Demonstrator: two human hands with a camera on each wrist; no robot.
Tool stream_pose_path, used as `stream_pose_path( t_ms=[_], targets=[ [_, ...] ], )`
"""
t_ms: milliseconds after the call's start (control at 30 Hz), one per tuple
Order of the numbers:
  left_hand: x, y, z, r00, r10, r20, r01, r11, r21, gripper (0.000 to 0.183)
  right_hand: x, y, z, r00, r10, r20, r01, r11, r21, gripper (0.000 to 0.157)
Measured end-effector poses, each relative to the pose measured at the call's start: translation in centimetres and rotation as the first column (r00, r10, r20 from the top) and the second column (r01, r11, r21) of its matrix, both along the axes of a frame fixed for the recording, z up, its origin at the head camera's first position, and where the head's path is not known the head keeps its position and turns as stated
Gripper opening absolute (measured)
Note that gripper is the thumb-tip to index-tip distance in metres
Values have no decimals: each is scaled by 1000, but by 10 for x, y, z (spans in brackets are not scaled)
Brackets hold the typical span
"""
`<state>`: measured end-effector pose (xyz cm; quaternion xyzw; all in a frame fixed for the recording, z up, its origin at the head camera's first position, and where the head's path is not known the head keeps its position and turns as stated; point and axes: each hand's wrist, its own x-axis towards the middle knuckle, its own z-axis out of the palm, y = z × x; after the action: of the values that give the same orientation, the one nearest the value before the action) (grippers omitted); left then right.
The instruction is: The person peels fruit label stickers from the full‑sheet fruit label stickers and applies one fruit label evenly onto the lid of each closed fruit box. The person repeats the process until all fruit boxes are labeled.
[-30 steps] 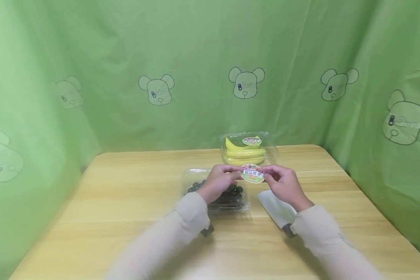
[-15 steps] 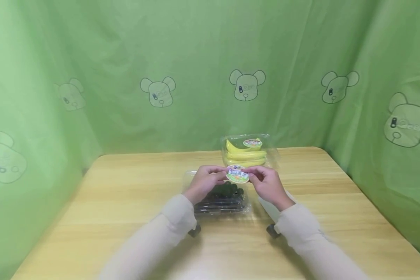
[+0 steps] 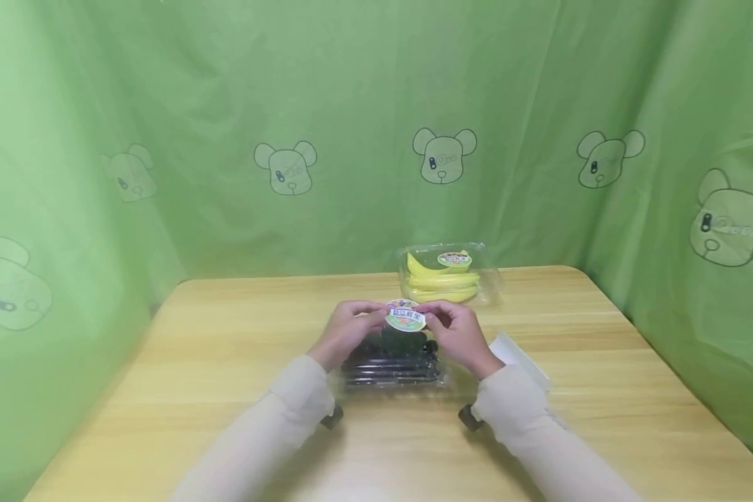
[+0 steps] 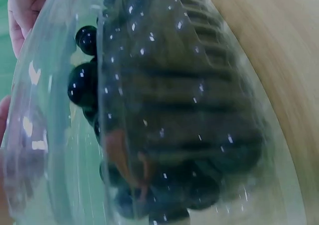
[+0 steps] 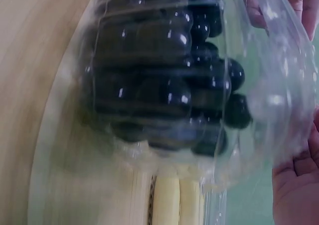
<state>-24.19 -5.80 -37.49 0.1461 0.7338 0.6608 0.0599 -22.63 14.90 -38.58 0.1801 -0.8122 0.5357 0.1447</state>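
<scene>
A round colourful sticker (image 3: 405,316) is stretched between both hands, above a clear plastic box (image 3: 392,380) of dark grapes (image 3: 401,343). On its left edge, my left hand (image 3: 346,330) pinches it between thumb and fingers. My right hand (image 3: 459,332) pinches the opposite edge. In the left wrist view the grapes (image 4: 169,100) show through the box wall, with part of a hand (image 4: 25,8) at the upper left. The right wrist view has the grapes (image 5: 164,65) behind the ribbed plastic and the hand (image 5: 299,185) at the right edge.
Behind the grapes stands a clear box of bananas (image 3: 442,282) with a similar round sticker (image 3: 454,259) on its lid. A white sheet (image 3: 519,357) lies right of the grape box, partly behind the right sleeve. Green curtains (image 3: 364,209) enclose the wooden table (image 3: 238,328).
Both hands have moved left with the sticker, from in front of the banana box to over the grape box. More of the white sheet's right side shows from behind the right arm.
</scene>
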Motion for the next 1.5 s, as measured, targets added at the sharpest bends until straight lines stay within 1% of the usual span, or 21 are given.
stream_pose_path(
  t_ms=[100,167,267,367,467,567,700,900,1033,1233,1333,1500],
  targets=[
    [0,-6,-1,999,25,-21,-26,999,-20,22,0,-7,1,1000,3,-11,-3,1000,21,17],
    [0,-10,-1,999,44,-21,-45,998,-32,23,-1,-11,2,1000,4,-18,-4,999,40,17],
    [1,-14,-3,998,66,-12,-66,997,-28,25,-1,-16,3,1000,-7,-26,8,998,62,16],
    [2,-16,-4,995,99,-22,-99,995,-24,25,-3,-20,3,1000,-16,-23,17,997,71,15],
    [3,-17,-6,989,135,-55,-138,989,-47,23,-4,-23,2,1000,-23,-12,23,997,74,15],
    [3,-17,-9,984,154,-87,-161,984,-78,21,-6,-25,0,999,-33,-14,34,996,85,15],
    [2,-17,-13,979,163,-119,-176,979,-103,20,-9,-25,-5,998,-45,-33,49,993,108,13],
    [2,-16,-16,970,182,-159,-204,969,-137,20,-14,-23,-13,996,-71,-62,79,986,148,12],
    [3,-16,-18,964,196,-177,-223,964,-148,18,-16,-24,-14,996,-67,-58,75,986,151,12],
    [3,-19,-24,960,196,-199,-233,955,-183,16,-16,-26,-19,997,-70,-42,76,983,167,12],
    [4,-19,-25,958,198,-207,-237,954,-185,16,-17,-26,-21,997,-66,-48,73,983,168,11],
    [3,-18,-24,960,175,-220,-214,963,-166,15,-19,-25,-19,996,-70,-51,77,986,150,10]
  ],
)
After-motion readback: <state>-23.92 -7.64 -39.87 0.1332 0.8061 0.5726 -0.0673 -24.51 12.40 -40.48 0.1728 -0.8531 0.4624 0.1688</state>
